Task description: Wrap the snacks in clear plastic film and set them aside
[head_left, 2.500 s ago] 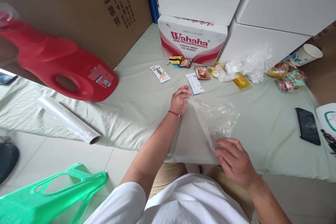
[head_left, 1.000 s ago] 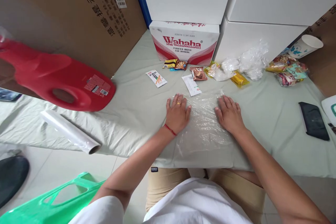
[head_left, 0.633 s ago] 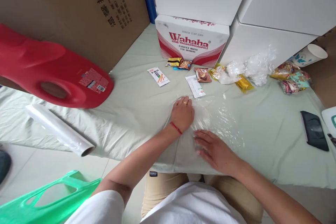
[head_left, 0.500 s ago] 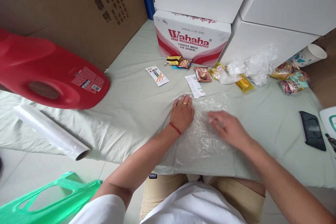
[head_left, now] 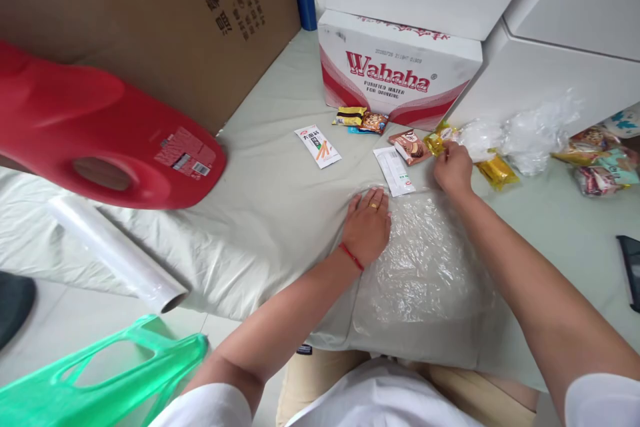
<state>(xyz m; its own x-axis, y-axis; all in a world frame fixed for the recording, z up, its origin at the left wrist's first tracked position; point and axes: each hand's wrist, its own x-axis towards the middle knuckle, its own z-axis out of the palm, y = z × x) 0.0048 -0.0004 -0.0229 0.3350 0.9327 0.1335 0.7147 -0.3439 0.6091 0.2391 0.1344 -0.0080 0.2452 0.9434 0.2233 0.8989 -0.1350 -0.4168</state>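
Note:
My left hand [head_left: 367, 227] lies flat, fingers stretched out, on the upper left corner of a clear plastic sheet [head_left: 425, 267] spread over the cloth. Beyond that sheet, my right hand [head_left: 454, 170] has its fingers closed at a small yellow snack packet [head_left: 436, 142]; the fingertips partly cover it. Just left of it are a brown snack packet [head_left: 413, 148] and a white snack packet [head_left: 395, 170]. To the right sit crumpled clear plastic [head_left: 480, 137] and a golden snack packet [head_left: 497, 171].
A white and red Wahaha box [head_left: 395, 73] stands at the back, with a yellow-and-black packet [head_left: 349, 116] before it. Another white packet [head_left: 319, 145] lies left. A red jug [head_left: 125, 140] and a roll of plastic film [head_left: 117, 253] are at far left; a phone [head_left: 631, 267] is far right.
My right hand has moved from above the clear sheet forward to the snack packets. My left hand still presses the sheet's corner. The view has shifted somewhat.

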